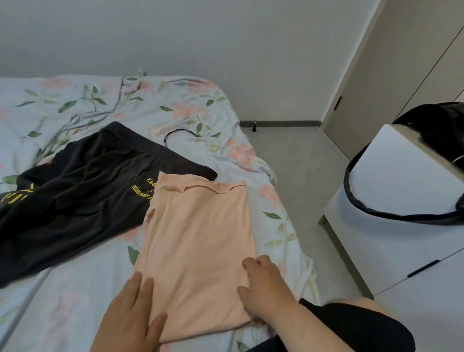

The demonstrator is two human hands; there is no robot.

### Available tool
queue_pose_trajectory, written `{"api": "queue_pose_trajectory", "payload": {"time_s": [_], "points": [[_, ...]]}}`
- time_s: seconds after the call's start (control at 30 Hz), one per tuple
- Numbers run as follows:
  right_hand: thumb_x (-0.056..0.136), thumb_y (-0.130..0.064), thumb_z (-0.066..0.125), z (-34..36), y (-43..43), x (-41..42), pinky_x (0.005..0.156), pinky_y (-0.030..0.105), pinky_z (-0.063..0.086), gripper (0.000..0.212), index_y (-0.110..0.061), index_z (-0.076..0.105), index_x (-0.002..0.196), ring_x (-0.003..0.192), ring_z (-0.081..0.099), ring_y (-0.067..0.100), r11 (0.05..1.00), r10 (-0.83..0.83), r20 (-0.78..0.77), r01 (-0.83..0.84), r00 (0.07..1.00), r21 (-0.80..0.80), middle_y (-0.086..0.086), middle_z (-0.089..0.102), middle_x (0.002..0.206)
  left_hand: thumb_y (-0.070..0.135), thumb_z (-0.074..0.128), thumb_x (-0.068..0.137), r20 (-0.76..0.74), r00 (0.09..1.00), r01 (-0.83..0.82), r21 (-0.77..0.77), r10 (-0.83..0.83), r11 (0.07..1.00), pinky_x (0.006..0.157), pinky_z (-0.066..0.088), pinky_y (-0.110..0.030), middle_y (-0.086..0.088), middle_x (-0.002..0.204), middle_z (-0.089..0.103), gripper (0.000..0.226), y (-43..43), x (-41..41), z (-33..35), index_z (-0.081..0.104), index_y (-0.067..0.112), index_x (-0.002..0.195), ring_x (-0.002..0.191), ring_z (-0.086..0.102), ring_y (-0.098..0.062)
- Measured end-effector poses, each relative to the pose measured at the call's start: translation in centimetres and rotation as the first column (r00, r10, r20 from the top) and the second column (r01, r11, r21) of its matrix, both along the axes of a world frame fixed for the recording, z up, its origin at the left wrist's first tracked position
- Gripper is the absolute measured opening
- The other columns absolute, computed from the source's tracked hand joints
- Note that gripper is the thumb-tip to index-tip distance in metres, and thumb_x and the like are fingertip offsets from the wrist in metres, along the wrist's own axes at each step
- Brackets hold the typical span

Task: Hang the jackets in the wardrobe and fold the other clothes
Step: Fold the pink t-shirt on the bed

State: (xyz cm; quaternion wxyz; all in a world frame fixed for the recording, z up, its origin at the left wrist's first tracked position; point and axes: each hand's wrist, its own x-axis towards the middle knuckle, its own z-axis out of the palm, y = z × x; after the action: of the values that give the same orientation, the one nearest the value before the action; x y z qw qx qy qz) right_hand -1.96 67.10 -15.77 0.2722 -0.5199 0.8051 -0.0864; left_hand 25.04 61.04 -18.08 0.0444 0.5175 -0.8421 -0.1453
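A peach garment (196,245) lies folded into a long narrow strip on the flowered bed sheet (91,101), its near end toward me. My left hand (131,316) rests flat on its near left corner, fingers spread. My right hand (264,288) lies palm down on its right edge, fingers apart. A dark grey garment with yellow lettering (69,195) is spread out unfolded to the left, partly under the peach one. Beyond it, a black hanger hook (181,135) pokes out onto the sheet.
A white cabinet (389,223) stands right of the bed with a black leather jacket (462,156) draped on top. Beige wardrobe doors (420,66) stand at the back right. A strip of grey floor (303,176) runs between bed and cabinet.
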Motion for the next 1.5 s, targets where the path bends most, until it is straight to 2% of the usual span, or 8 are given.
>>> {"api": "queue_pose_trajectory", "payload": {"time_s": [0.17,0.3,0.57,0.73,0.9,1.23,1.33,1.5], "points": [[0.074,-0.032,0.065,1.4,2.8,-0.2,0.083,0.031,0.055,0.060,-0.024,0.038,0.127,0.093,0.061,0.014,0.953,-0.288,0.292,0.242,0.912,0.184,-0.007,0.053,0.107,0.035,0.078,0.074,-0.144,0.937,-0.251,0.357,0.319,0.900,0.101,0.038,-0.041,-0.014,0.140,0.047,0.088,0.1,0.5,0.9,0.035,0.007,0.146,0.129,0.042,-0.031],[0.077,-0.015,0.058,2.5,4.4,-0.1,0.082,0.038,0.057,0.031,-0.022,0.047,0.105,0.083,0.061,0.018,0.940,-0.342,0.410,0.309,0.845,0.148,0.005,0.060,0.106,0.027,0.072,0.061,-0.374,0.676,-0.291,0.656,0.635,0.697,0.077,0.053,-0.041,-0.008,0.102,0.066,0.062,-0.1,0.4,2.4,0.056,0.011,0.118,0.089,0.065,-0.029],[0.086,0.003,0.037,5.8,5.5,0.6,0.047,0.026,0.048,0.027,-0.015,0.056,0.094,0.048,0.056,0.018,0.851,-0.353,0.746,0.526,0.565,0.004,0.015,0.055,0.078,0.008,0.056,0.090,-0.629,0.414,-0.221,0.632,0.659,0.742,0.043,0.042,-0.029,-0.012,0.064,0.056,0.038,0.5,1.0,4.4,0.055,0.036,0.116,0.049,0.046,-0.023],[0.086,0.015,0.038,6.4,6.7,0.0,0.057,0.027,0.052,0.038,-0.001,0.070,0.098,0.068,0.058,0.022,0.803,-0.266,0.890,0.596,0.371,-0.008,0.016,0.063,0.085,-0.005,0.043,0.090,-0.632,0.288,0.074,0.763,0.719,0.642,0.048,0.048,-0.027,-0.010,0.071,0.059,0.028,0.0,1.4,6.6,0.069,0.005,0.095,0.055,0.053,-0.019],[0.083,0.008,0.063,6.1,7.5,0.1,0.074,0.022,0.054,0.038,-0.025,0.075,0.095,0.080,0.064,0.011,0.836,-0.235,0.686,0.503,0.688,-0.218,0.001,0.072,0.090,-0.024,0.054,0.075,-0.691,0.593,-0.018,0.501,0.413,0.865,0.077,0.052,-0.032,0.000,0.103,0.069,0.054,0.1,1.9,7.4,0.069,0.020,0.101,0.090,0.065,-0.022],[0.080,-0.001,0.073,7.4,9.4,-0.9,0.081,0.014,0.049,0.016,-0.015,0.080,0.081,0.094,0.067,0.001,0.883,-0.144,0.679,0.403,0.720,-0.241,-0.009,0.073,0.105,0.033,0.060,0.074,-0.329,0.894,0.243,-0.211,-0.303,0.947,0.069,0.042,-0.026,0.016,0.086,0.055,0.014,0.9,4.8,9.0,0.071,0.032,0.064,0.082,0.055,-0.008],[0.057,-0.008,0.075,7.6,10.2,-0.9,0.067,0.021,0.048,0.024,0.010,0.071,0.072,0.072,0.065,0.020,0.905,-0.096,0.811,0.389,0.577,-0.170,0.011,0.069,0.074,0.041,0.055,0.059,-0.421,0.880,0.320,0.188,-0.218,0.929,0.090,0.040,-0.021,0.015,0.088,0.066,0.030,1.4,5.5,10.9,0.071,0.018,0.068,0.085,0.059,0.001],[0.042,0.002,0.061,8.2,10.2,-0.7,0.052,0.020,0.045,0.007,-0.004,0.059,0.045,0.050,0.057,0.018,0.892,-0.129,0.982,0.448,0.138,0.055,0.006,0.056,0.049,0.021,0.064,0.049,-0.565,0.823,0.440,0.698,0.056,0.565,0.058,0.035,-0.027,-0.010,0.064,0.051,0.023,1.1,4.8,12.4,0.061,0.005,0.065,0.064,0.049,-0.019]]}}
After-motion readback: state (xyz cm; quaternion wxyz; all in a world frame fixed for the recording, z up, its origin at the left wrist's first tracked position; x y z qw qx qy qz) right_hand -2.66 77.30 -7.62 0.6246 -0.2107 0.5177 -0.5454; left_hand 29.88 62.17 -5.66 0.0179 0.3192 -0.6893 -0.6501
